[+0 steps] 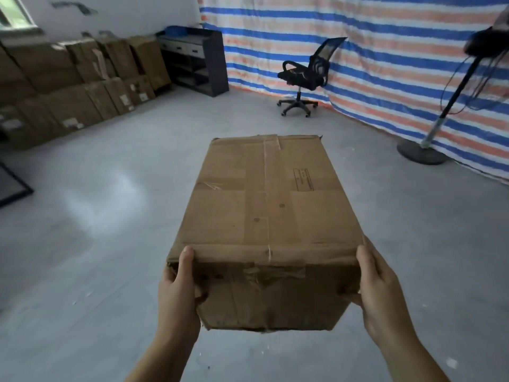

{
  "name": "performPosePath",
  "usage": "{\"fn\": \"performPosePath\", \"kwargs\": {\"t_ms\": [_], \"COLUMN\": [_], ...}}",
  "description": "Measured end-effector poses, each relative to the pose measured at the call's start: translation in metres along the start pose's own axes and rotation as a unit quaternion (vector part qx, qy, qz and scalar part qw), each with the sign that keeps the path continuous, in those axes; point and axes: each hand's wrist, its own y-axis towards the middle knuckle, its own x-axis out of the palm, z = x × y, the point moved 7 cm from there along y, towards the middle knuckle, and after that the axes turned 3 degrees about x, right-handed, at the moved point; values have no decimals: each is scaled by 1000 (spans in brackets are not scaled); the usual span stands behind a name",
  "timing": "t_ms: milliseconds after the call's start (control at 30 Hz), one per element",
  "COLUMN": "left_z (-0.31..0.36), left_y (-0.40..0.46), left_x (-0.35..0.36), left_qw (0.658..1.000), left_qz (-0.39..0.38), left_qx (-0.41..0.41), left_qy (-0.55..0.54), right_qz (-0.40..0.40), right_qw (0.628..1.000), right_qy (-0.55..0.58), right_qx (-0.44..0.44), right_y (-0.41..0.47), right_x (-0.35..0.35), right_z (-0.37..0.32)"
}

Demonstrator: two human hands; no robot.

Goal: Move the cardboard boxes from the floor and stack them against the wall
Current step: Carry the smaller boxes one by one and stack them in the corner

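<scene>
Right now, near to far:
Left hand [176, 292]: you are gripping the near-left corner of the cardboard box [270, 216], thumb lying over the top edge, fingers wrapping under and out of sight.
Right hand [381, 292]: you are gripping the near-right corner of the same box, thumb along the upper edge, fingers curling round the side.
Box position: you are holding it clear of the floor [96, 257], long axis pointing away from you, between both hands.
Box contents: its flaps are staying taped closed, so you are not seeing what is inside; the near end is looking crumpled and torn along its tape.
Box edges: the far top edge is showing peeling tape, and a printed label panel is sitting on the right half of the top.
Open room: bare grey floor is spreading on both sides of the box and ahead of it.
Right edge: a stand with a round base [421, 154] is standing near the striped tarp [385, 37].
Far middle: an office chair [305, 75] is sitting just before the tarp.
Far left: stacked boxes [82, 84] are lining the wall [124, 12] in rows, all closed, with a dark shelf unit [198, 62] just beside them.
</scene>
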Motion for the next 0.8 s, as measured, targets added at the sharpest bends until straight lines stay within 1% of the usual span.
{"fn": "performPosePath", "kwargs": {"t_ms": [200, 400, 567, 800], "left_z": [36, 64, 83, 121], "left_y": [82, 161, 244, 369], "left_x": [-36, -47, -38, -7], "left_qw": [998, 993, 986, 970], "left_qz": [51, 96, 139, 214], "left_qx": [21, 38, 60, 79], "left_qy": [-36, -57, -67, -85], "right_qz": [-54, -111, -155, -227], "right_qw": [998, 992, 986, 967], "right_qy": [-22, -40, -37, -90], "right_qx": [-22, -44, -54, -80], "right_y": [26, 73, 140, 243], "right_x": [114, 216, 306, 450], "right_z": [-36, -66, -93, -155]}}
